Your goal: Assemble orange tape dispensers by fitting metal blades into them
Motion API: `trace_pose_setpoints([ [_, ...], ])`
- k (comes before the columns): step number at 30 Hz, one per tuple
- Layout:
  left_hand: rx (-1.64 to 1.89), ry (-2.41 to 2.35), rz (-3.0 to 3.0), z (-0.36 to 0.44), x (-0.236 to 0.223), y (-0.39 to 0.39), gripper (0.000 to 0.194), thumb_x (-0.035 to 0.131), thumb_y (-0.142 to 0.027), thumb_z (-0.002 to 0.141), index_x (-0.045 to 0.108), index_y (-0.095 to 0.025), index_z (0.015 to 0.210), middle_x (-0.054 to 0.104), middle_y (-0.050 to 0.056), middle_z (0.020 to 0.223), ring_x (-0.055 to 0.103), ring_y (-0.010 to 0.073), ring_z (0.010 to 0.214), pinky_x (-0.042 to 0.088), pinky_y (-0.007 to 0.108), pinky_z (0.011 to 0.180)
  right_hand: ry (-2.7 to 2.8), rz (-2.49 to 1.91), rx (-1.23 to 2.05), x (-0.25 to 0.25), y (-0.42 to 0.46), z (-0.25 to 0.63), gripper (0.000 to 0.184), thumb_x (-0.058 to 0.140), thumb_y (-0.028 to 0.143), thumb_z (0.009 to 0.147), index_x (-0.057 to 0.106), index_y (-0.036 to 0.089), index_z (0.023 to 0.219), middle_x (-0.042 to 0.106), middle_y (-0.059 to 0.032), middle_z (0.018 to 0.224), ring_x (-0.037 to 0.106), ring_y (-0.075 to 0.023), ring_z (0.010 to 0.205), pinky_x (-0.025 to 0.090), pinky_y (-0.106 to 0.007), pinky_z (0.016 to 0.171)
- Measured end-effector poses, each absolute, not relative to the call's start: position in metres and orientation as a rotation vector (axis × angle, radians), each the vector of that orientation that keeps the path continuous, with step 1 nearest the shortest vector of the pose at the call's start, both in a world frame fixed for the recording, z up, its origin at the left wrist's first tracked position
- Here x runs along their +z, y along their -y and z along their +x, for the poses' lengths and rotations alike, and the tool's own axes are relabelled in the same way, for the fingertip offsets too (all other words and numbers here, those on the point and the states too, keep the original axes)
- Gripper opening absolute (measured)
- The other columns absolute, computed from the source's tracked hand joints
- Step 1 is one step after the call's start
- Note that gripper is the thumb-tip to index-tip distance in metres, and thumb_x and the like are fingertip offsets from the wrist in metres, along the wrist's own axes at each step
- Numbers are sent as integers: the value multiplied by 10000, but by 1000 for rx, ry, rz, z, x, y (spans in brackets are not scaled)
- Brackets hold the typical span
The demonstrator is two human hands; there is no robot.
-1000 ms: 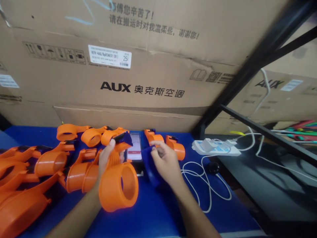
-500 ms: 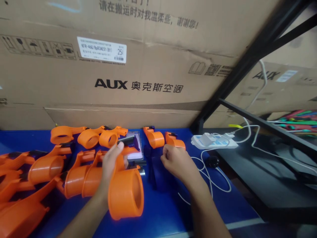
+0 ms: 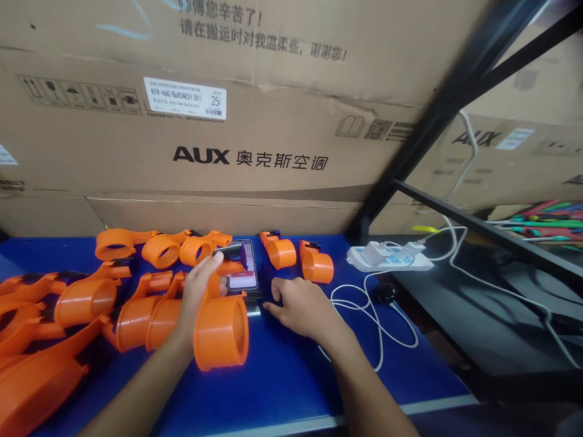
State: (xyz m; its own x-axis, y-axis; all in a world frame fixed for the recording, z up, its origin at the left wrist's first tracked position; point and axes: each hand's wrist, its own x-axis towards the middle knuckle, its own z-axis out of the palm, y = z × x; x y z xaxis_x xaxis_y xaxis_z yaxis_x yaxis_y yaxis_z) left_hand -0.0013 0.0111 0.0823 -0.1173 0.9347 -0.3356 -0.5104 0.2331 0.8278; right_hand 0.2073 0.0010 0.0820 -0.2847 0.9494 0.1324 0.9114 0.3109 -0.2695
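My left hand [image 3: 198, 294] is closed around an orange plastic tape dispenser [image 3: 221, 334], whose wide ring hangs toward me. A black piece [image 3: 229, 251] sits at the dispenser's upper end, by my thumb. My right hand [image 3: 303, 306] is over the blue tabletop, thumb and forefinger apart, with nothing visible between them. Just left of its fingertips lie dark strips [image 3: 253, 295] and a small shiny metal piece [image 3: 254, 311], partly behind the held dispenser. Behind my left hand lies a phone [image 3: 248, 282] with a lit screen.
Several orange dispensers [image 3: 86, 301] crowd the left side; two more [image 3: 317, 266] stand at the back right. A white power strip [image 3: 392, 258] and loose cable [image 3: 380, 340] lie to the right, beside a black metal frame [image 3: 410, 145]. Large cardboard boxes [image 3: 255, 109] rise behind.
My right hand has moved left and toward me, away from the back-right dispensers, and its fingers have spread. The left hand still holds its dispenser, which has turned slightly.
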Motion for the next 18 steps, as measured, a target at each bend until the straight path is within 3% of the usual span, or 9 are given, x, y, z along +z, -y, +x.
trace_pose_setpoints([
  [5, 1432, -1024, 631, 1, 81, -6, 453, 883, -512, 685, 556, -205, 742, 480, -72, 488, 431, 76, 402, 354, 192, 404, 2276, -1723, 203, 77, -3, 212, 173, 727, 178, 775, 581, 218, 692, 578, -4, 608, 509, -151, 538, 232, -297, 538],
  [9, 1444, -969, 739, 4, 81, -1, 404, 871, -482, 718, 605, -186, 792, 509, -67, 539, 455, 70, 453, 364, 179, 448, 2150, -1617, 304, 84, -4, 209, 154, 669, 237, 864, 586, 219, 736, 591, 5, 609, 526, -147, 526, 287, -288, 515],
  [12, 1475, -975, 836, 5, 77, 0, 360, 860, -461, 737, 651, -178, 814, 528, -63, 556, 478, 77, 480, 372, 184, 478, 1956, -1396, 504, 88, -2, 199, 147, 589, 346, 967, 657, 223, 1011, 676, 0, 725, 590, -152, 562, 416, -280, 541],
  [15, 1443, -1030, 915, 4, 68, -1, 361, 840, -480, 755, 634, -184, 781, 530, -57, 538, 455, 82, 460, 343, 194, 459, 1869, -1208, 604, 84, 1, 186, 424, 610, 393, 969, 581, 242, 1364, 750, -44, 975, 658, -160, 651, 504, -282, 590],
  [18, 1373, -1039, 978, 4, 61, -2, 358, 801, -505, 788, 629, -192, 802, 553, -40, 521, 481, 103, 454, 378, 207, 470, 1856, -1198, 559, 73, 3, 175, 466, 605, 396, 975, 584, 240, 1414, 762, -66, 1001, 681, -171, 679, 526, -283, 599],
])
